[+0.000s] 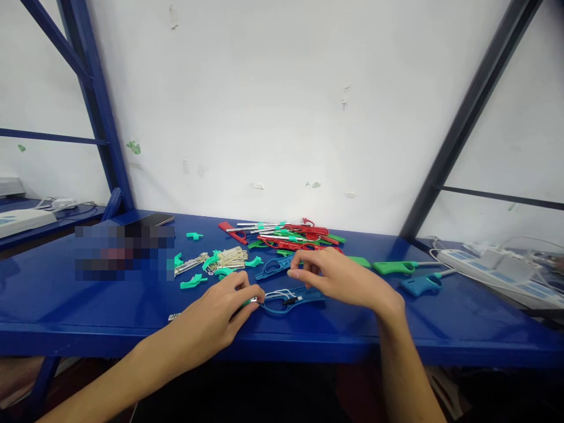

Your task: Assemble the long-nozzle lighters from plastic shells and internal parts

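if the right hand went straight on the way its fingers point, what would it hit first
Probably the blue plastic piece just left of its fingertips, though depth is unclear and the right hand might pass above it.

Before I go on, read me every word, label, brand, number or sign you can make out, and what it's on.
Readable text: none.
Blue casing between the hands: no lettering I can make out.
Heap of red and green casings: no lettering I can make out.
White unit at right: blue patches, too blurred to read.
White unit at left: likewise too blurred.
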Motion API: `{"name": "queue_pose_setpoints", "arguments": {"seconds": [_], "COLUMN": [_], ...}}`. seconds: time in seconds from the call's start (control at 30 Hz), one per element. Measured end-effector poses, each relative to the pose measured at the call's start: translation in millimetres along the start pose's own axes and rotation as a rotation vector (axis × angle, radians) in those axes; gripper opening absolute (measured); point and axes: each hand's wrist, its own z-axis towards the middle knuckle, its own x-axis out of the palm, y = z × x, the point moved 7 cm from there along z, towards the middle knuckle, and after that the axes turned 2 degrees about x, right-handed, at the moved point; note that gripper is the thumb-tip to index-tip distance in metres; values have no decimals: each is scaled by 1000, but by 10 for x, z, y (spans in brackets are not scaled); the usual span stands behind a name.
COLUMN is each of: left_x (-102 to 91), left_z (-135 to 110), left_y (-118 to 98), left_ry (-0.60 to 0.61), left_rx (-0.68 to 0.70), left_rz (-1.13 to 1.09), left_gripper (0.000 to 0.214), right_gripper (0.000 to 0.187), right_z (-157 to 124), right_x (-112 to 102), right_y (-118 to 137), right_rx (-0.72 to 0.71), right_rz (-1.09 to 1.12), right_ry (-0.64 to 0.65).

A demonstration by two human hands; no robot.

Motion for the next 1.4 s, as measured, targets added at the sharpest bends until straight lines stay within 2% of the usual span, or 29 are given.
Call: {"name": "queue_pose_setpoints", "arguments": {"seconds": [0.23,0.4,0.5,0.7,0.8,0.93,1.27,1.4], "left_x": [-12,-4,6,45,37,63,39,-56], "left_z": [13,5,-13,-28,-25,-26,-59,-56], "left_y": [-9,17,40,62,2,-48,-99,-181], "left_ry": [21,15,5,-57,-115,-107,-182,-227], "left_rx": [-60,-66,-43,32,85,113,198,214], "left_rz": [-30,-39,-33,39,113,156,220,286], "left_gripper": [30,30,31,27,27,28,30,31], "right_gripper": [24,24,24,23,23,21,35,41], "right_z": [7,-12,-40,-60,-113,-243,-496,-532], "right_x": [-23,-166,-213,-267,-354,-505,-733,-790], "right_y": [-20,-266,-413,-567,-708,-907,-1159,-1204], "right_rx": [16,211,294,316,346,414,606,663], "right_rz": [-55,-276,-312,-297,-284,-257,-167,-185], "right_ry": [-35,-220,-275,-302,-330,-378,-532,-609]}}
